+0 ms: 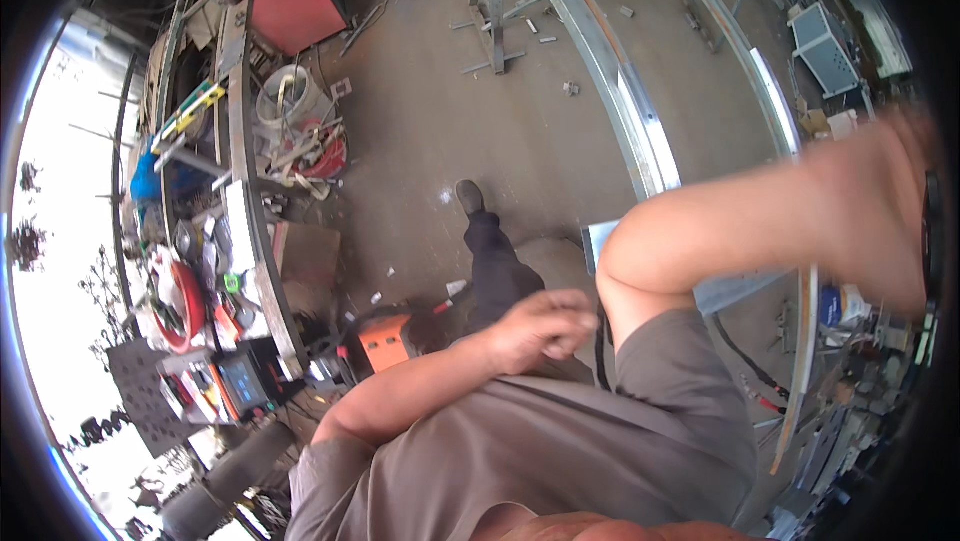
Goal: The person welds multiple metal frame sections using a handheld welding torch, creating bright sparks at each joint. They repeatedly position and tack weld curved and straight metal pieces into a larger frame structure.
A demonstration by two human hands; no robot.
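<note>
My left hand (545,329) is in front of my body at belly height, its fingers curled in a loose fist with nothing seen in them. A black cable (601,351) hangs just right of it. My right arm is bent at the elbow and raised toward the right rim. My right hand (882,209) is smeared by motion there, and its fingers cannot be made out. Behind my right forearm lies a flat metal plate (740,289), partly hidden, close to long metal rails (640,126).
Along the left runs a cluttered metal rack (240,141), near a white bucket (293,96) and a red cabinet (297,6). An orange machine (388,343) stands by my leg. A grey metal box (825,49) is at the far right. Small offcuts lie on the floor (420,141).
</note>
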